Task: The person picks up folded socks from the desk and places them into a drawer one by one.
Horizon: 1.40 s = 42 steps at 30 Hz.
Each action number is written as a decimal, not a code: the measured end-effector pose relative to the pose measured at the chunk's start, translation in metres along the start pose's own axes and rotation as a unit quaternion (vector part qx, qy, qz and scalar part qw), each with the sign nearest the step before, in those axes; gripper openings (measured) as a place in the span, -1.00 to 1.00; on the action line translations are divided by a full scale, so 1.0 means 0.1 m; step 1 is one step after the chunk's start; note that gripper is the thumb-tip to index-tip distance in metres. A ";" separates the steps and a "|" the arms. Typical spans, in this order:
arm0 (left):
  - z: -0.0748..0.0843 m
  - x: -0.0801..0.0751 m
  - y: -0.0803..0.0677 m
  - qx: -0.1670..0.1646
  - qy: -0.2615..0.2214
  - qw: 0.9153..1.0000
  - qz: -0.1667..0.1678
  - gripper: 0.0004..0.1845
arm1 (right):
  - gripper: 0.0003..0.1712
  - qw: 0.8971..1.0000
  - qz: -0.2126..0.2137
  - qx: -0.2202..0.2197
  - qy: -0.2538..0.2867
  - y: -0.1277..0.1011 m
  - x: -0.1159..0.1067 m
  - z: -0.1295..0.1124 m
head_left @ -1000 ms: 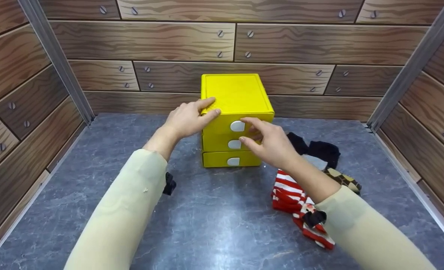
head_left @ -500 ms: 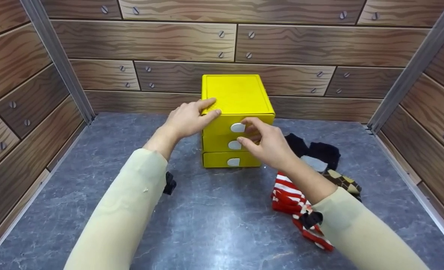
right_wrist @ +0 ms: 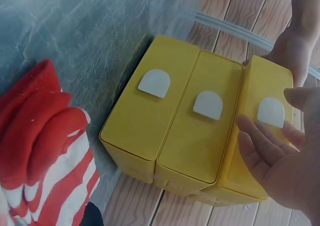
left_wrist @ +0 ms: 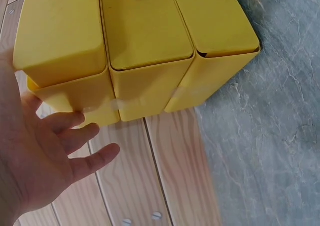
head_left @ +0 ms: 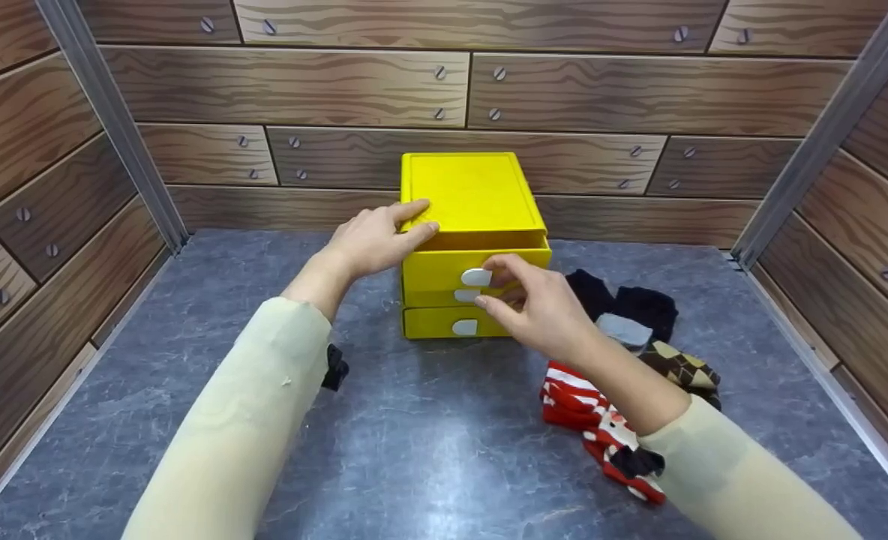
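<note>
Pulling at the top drawer of a yellow drawer box, a person works at a grey bench.

Left hand rests flat on the box's top corner, fingers straight, bracing it; right hand pinches the white tab between thumb and forefinger, the drawer standing slightly out of the box at mid-bench near the back wall. Done well, the pull should run straight toward the body while the brace holds firm, or the light box may slide. Socks lie just to the right.

Staged test booth: printed wood-plank walls, grey marble-look floor.
</note>
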<state>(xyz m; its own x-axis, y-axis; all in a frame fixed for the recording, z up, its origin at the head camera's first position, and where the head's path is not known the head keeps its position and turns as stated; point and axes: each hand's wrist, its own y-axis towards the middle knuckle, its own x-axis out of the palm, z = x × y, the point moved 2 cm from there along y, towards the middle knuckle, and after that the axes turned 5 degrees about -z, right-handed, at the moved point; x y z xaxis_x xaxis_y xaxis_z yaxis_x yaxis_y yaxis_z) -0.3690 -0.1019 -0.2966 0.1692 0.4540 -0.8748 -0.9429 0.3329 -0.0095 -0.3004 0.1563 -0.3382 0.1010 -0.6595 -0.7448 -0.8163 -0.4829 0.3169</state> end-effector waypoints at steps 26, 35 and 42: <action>-0.16 0.01 0.02 0.053 0.000 0.998 0.024 -0.13 | -0.52 1.000 -0.004 -0.024 0.010 -0.30 0.01 -0.14; -0.14 0.02 0.06 0.045 0.011 0.999 0.019 -0.12 | -0.63 1.000 0.009 -0.029 -0.001 -0.38 0.01 -0.18; -0.15 0.02 0.04 0.047 0.012 0.999 0.019 -0.13 | -0.69 0.999 0.022 -0.040 -0.013 -0.44 0.04 -0.21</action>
<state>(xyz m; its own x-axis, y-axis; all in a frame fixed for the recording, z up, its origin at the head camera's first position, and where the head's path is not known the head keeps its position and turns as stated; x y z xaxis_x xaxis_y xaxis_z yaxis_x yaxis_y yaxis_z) -0.3772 -0.1121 -0.3060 0.1257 0.4486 -0.8848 -0.9176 0.3916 0.0682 -0.2523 0.1626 -0.3421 0.0503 -0.6661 -0.7442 -0.7719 -0.4988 0.3943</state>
